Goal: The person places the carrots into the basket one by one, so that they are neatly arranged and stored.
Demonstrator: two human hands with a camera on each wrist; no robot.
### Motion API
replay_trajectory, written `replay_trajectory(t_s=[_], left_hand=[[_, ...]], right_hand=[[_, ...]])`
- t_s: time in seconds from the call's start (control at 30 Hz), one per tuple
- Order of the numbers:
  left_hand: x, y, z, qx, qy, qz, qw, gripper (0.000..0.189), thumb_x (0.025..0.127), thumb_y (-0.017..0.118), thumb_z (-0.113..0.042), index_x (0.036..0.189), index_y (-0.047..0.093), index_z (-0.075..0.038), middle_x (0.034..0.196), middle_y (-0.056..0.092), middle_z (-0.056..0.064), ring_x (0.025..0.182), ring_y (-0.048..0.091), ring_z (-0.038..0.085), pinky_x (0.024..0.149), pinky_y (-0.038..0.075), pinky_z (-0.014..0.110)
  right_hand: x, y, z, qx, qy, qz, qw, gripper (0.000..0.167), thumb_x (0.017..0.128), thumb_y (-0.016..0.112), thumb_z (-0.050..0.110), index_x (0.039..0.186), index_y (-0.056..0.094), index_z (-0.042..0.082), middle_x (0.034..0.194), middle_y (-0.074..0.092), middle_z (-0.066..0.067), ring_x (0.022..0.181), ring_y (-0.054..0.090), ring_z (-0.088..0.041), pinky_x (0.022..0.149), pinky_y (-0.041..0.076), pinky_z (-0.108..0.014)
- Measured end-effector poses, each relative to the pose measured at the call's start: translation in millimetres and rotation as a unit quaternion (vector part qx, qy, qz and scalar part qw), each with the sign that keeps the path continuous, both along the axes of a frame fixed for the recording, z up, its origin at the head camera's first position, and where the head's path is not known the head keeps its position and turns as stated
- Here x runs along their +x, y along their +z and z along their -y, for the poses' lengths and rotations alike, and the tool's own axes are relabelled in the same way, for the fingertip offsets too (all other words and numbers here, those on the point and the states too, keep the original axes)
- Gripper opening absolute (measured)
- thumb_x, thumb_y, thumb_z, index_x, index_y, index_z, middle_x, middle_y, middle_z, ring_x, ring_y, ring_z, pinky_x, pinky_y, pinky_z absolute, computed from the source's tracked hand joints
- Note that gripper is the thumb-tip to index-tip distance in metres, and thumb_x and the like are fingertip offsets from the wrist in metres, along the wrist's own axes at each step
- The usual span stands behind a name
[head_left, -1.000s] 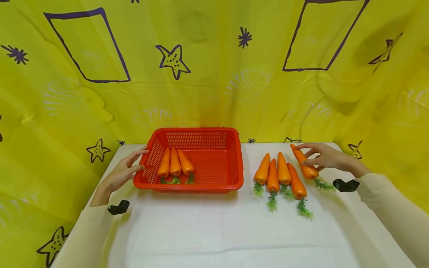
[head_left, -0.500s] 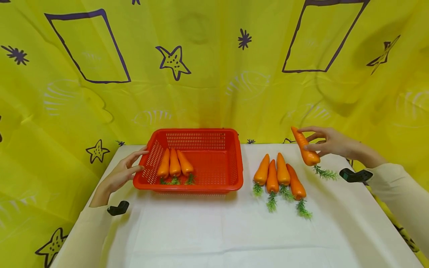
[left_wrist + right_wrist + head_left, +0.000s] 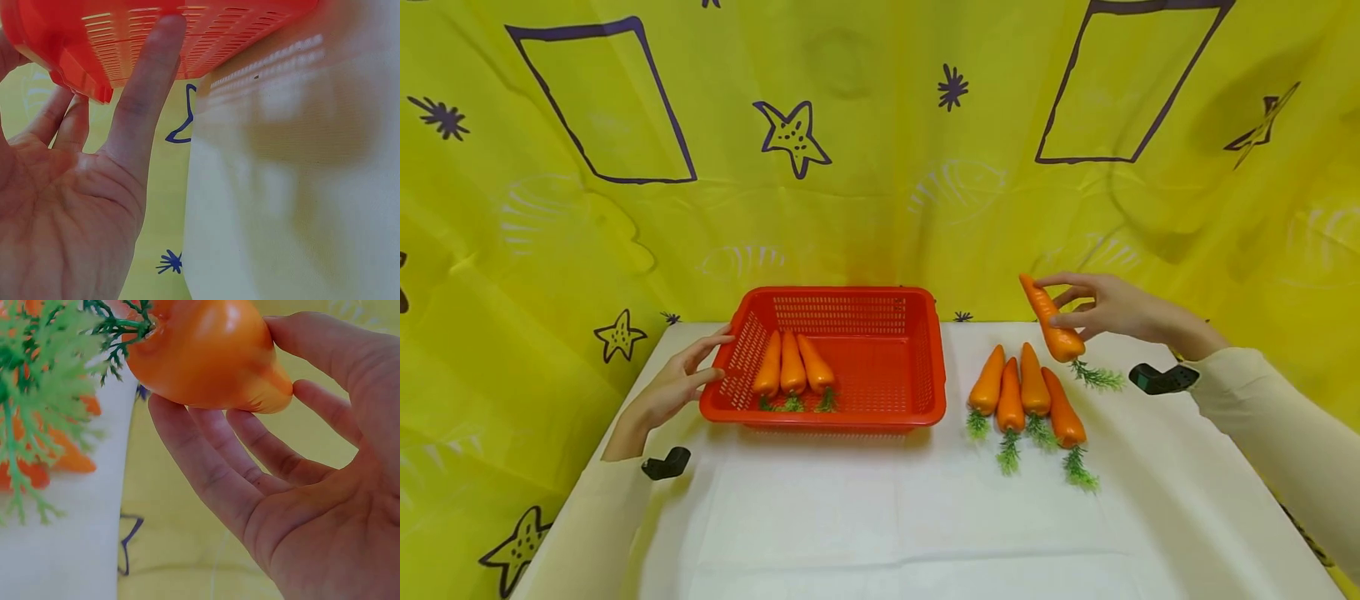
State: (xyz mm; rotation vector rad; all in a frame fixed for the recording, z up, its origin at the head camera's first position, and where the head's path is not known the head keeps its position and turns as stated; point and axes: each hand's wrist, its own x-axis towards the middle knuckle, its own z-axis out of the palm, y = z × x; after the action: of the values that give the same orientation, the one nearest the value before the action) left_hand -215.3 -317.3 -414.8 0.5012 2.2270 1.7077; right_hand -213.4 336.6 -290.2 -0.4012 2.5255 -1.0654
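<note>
My right hand [image 3: 1108,304] pinches an orange carrot [image 3: 1054,325] above the table, its tip pointing up and to the left. Green leaves [image 3: 37,406] hang from the carrot's thick end in the right wrist view. Below it, several carrots [image 3: 1034,387] lie in a row on the table, tips away from me. To their left stands a red plastic basket [image 3: 823,420] with slotted walls; three carrots [image 3: 792,367] lie side by side in its left half. My left hand [image 3: 673,387] touches the basket's left side with fairly straight fingers; in the left wrist view its thumb [image 3: 140,100] presses the outer wall.
A white cloth [image 3: 880,508] covers the table. Close behind the table hangs a yellow curtain [image 3: 865,225] with drawn stars and frames, and it also runs along the left and right sides.
My right hand has lifted the carrot off the table, then carried it left above the row of carrots. The left hand and the basket have stayed in place.
</note>
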Motion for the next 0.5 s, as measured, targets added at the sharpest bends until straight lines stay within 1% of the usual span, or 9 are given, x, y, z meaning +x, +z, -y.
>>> replay_trajectory(t_s=[0.03, 0.13, 0.23, 0.3, 0.37, 0.43, 0.5], left_hand=[[-0.1, 0.1, -0.2, 0.000, -0.001, 0.000, 1.0000, 0.054, 0.105, 0.055, -0.007, 0.155, 0.037, -0.005, 0.173, 0.006, 0.003, 0.151, 0.017, 0.043, 0.088, 0.057, 0.036], [-0.5, 0.1, -0.4, 0.000, -0.003, -0.002, 1.0000, 0.054, 0.105, 0.054, -0.006, 0.155, 0.036, -0.005, 0.173, 0.006, 0.004, 0.152, 0.015, 0.045, 0.087, 0.057, 0.036], [-1.2, -0.1, -0.4, -0.002, -0.003, -0.005, 1.0000, 0.054, 0.105, 0.054, -0.006, 0.156, 0.036, -0.005, 0.173, 0.006, 0.004, 0.150, 0.021, 0.043, 0.088, 0.056, 0.036], [-1.6, -0.5, -0.5, -0.001, -0.002, -0.004, 1.0000, 0.054, 0.105, 0.054, -0.006, 0.156, 0.036, -0.005, 0.173, 0.006, 0.004, 0.149, 0.025, 0.038, 0.088, 0.056, 0.036], [-1.6, -0.9, -0.6, -0.001, 0.001, -0.002, 1.0000, 0.054, 0.105, 0.054, -0.006, 0.156, 0.036, -0.004, 0.173, 0.006, 0.004, 0.147, 0.028, 0.036, 0.088, 0.056, 0.036], [-1.3, -1.4, -0.8, 0.002, 0.002, 0.001, 1.0000, 0.055, 0.105, 0.054, -0.006, 0.156, 0.035, -0.004, 0.173, 0.006, 0.003, 0.148, 0.026, 0.037, 0.088, 0.057, 0.036], [-1.1, -1.8, -1.3, 0.005, 0.003, 0.003, 1.0000, 0.055, 0.105, 0.054, -0.006, 0.156, 0.035, -0.003, 0.174, 0.005, 0.003, 0.150, 0.023, 0.042, 0.088, 0.057, 0.036]], right_hand=[[-2.6, 0.4, 5, -0.003, 0.006, 0.000, 1.0000, 0.074, 0.097, 0.074, 0.031, 0.159, 0.038, 0.017, 0.142, 0.050, -0.026, 0.098, 0.071, -0.030, 0.083, 0.060, -0.042], [-9.4, 2.4, 20, -0.006, 0.017, 0.002, 0.9998, 0.074, 0.096, 0.074, 0.031, 0.160, 0.038, 0.019, 0.142, 0.050, -0.025, 0.097, 0.071, -0.030, 0.083, 0.060, -0.041], [-17.0, 3.7, 38, -0.010, 0.026, 0.005, 0.9996, 0.073, 0.096, 0.075, 0.030, 0.159, 0.040, 0.020, 0.142, 0.051, -0.025, 0.099, 0.070, -0.030, 0.082, 0.060, -0.042], [-22.6, 4.1, 51, -0.012, 0.030, 0.009, 0.9994, 0.071, 0.096, 0.075, 0.029, 0.158, 0.041, 0.022, 0.142, 0.051, -0.024, 0.097, 0.071, -0.030, 0.083, 0.060, -0.042], [-28.4, 4.0, 64, -0.015, 0.034, 0.012, 0.9992, 0.070, 0.096, 0.075, 0.029, 0.157, 0.043, 0.024, 0.141, 0.052, -0.022, 0.095, 0.071, -0.031, 0.083, 0.060, -0.043], [-34.2, 3.7, 76, -0.019, 0.043, 0.015, 0.9988, 0.069, 0.096, 0.075, 0.030, 0.156, 0.043, 0.026, 0.141, 0.053, -0.021, 0.095, 0.072, -0.030, 0.084, 0.059, -0.043], [-39.4, 2.9, 89, -0.025, 0.053, 0.017, 0.9981, 0.068, 0.096, 0.075, 0.030, 0.156, 0.044, 0.027, 0.141, 0.054, -0.019, 0.096, 0.071, -0.030, 0.084, 0.060, -0.043]])
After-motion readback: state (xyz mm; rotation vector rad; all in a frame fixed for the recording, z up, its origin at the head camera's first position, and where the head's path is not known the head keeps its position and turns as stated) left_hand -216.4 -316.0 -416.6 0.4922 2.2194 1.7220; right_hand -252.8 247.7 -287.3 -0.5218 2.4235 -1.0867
